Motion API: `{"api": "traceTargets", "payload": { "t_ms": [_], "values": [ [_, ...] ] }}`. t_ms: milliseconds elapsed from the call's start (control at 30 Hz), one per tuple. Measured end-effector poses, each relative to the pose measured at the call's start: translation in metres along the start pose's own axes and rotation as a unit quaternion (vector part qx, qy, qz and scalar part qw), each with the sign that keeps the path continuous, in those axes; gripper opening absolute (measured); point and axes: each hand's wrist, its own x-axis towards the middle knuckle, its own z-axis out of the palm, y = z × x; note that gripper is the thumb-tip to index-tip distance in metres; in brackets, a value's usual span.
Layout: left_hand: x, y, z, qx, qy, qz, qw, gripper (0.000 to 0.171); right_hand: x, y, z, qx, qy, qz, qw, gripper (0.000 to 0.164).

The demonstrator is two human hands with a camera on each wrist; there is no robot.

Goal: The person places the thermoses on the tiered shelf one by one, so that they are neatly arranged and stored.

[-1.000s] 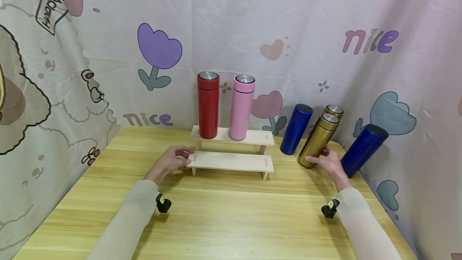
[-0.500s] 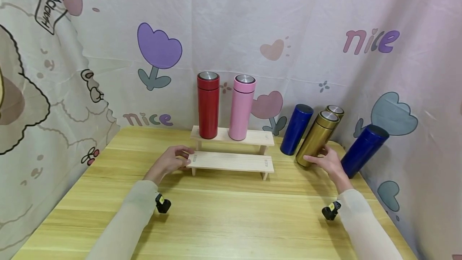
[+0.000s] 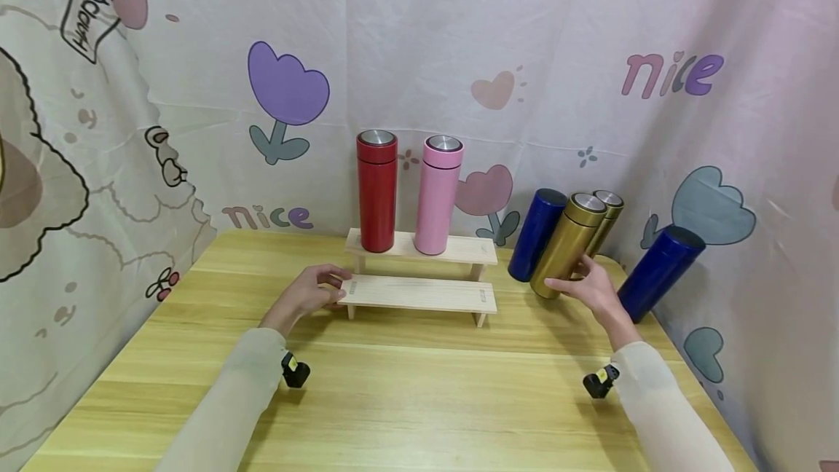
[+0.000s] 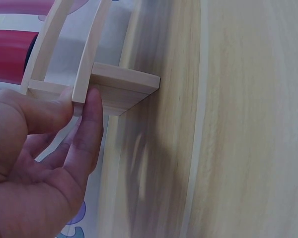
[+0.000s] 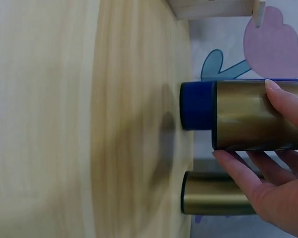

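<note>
My left hand [image 3: 314,290] pinches the left end of the lower step of a pale two-tier wooden stand [image 3: 419,293]. In the left wrist view, the thumb lies on one face of that board [image 4: 87,69] and the fingers on the other. A red thermos bottle [image 3: 376,195] and a pink thermos bottle [image 3: 439,199] stand upright on the upper step. My right hand [image 3: 590,288] grips a gold thermos bottle [image 3: 565,250] low on its body. In the right wrist view, a gap separates the held bottle's base [image 5: 238,116] from its shadow on the table.
Behind the held bottle are a blue thermos bottle [image 3: 534,239] on its left and a second gold one [image 3: 606,221] on its right. Another blue bottle [image 3: 662,272] stands beside the right wrist. A patterned curtain [image 3: 406,35] closes off the table's [image 3: 432,399] back.
My right hand has carried the gold bottle slightly up and to the left, so it now overlaps the blue bottle in the head view. My left hand stays on the stand.
</note>
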Motion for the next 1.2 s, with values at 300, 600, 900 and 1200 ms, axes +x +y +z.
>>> {"api": "traceTargets", "payload": {
  "t_ms": [300,600,900,1200],
  "values": [
    [-0.001,0.001,0.000,0.002,-0.001,0.000,1.0000,0.039,-0.002,-0.013,0.003,-0.029,-0.001,-0.024,0.999,0.098],
    [0.000,0.000,0.001,0.006,0.000,0.001,1.0000,0.038,-0.004,-0.028,0.006,-0.039,0.003,-0.048,0.998,0.091],
    [-0.001,0.001,0.000,-0.001,0.001,-0.001,1.0000,0.040,-0.005,-0.046,0.008,-0.039,-0.001,-0.061,0.997,0.090],
    [0.000,0.001,-0.001,0.004,-0.002,-0.004,1.0000,0.039,-0.005,-0.064,0.011,-0.036,0.001,-0.065,0.997,0.089]
  ]
}}
